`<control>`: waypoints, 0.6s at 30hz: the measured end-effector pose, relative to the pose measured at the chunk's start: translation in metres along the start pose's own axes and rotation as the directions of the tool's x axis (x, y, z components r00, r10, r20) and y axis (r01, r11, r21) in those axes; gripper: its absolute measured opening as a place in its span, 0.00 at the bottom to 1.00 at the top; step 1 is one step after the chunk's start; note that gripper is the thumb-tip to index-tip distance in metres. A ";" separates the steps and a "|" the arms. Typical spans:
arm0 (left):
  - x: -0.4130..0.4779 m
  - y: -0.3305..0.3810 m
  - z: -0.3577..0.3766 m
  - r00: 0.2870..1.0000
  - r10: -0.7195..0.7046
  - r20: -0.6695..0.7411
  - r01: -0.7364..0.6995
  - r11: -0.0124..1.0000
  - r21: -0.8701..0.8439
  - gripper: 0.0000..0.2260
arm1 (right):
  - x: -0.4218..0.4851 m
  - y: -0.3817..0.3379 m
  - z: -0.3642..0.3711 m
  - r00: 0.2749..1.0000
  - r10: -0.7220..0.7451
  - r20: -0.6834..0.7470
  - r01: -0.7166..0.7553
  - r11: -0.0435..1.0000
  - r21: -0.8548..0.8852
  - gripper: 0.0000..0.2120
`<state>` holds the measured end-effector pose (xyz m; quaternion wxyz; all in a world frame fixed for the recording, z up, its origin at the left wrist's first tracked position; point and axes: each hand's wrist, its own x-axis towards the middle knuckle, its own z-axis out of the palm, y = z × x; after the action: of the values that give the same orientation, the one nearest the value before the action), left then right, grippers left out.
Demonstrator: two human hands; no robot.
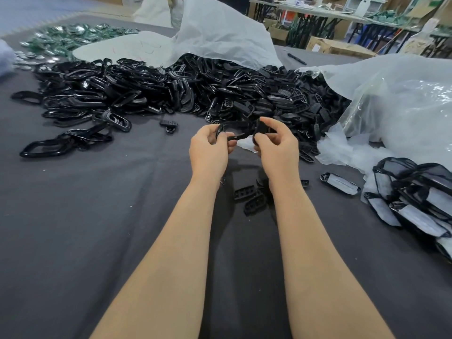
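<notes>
Left hand [208, 148] and right hand [276, 145] pinch one black frame [238, 137] with curled fingers; on the worktop [97, 216], a black parts heap [171, 91] lies at twelve o'clock, wrapped pieces [415, 199] at three.

No legible text anywhere. Cardboard box [342, 48], far right: white label on side, print too small to read. White sheet [122, 47] beyond black pile: faint red pen marks (possibly handwriting, undecipherable). Blue-white package [301, 1] on far bench: lettering blurred. Black frame [241, 136]: no readable marking.
</notes>
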<state>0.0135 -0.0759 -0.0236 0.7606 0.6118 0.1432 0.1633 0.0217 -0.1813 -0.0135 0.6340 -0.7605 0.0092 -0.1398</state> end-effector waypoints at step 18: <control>-0.009 0.003 0.003 0.996 0.037 0.087 -0.039 0.999 0.015 0.09 | -0.002 0.003 0.009 0.991 -0.048 -0.124 0.051 0.999 0.017 0.05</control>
<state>0.0069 -0.0817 -0.0200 0.7576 0.6274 0.0999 0.1499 0.0223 -0.1726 -0.0183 0.6363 -0.7439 0.0282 -0.2024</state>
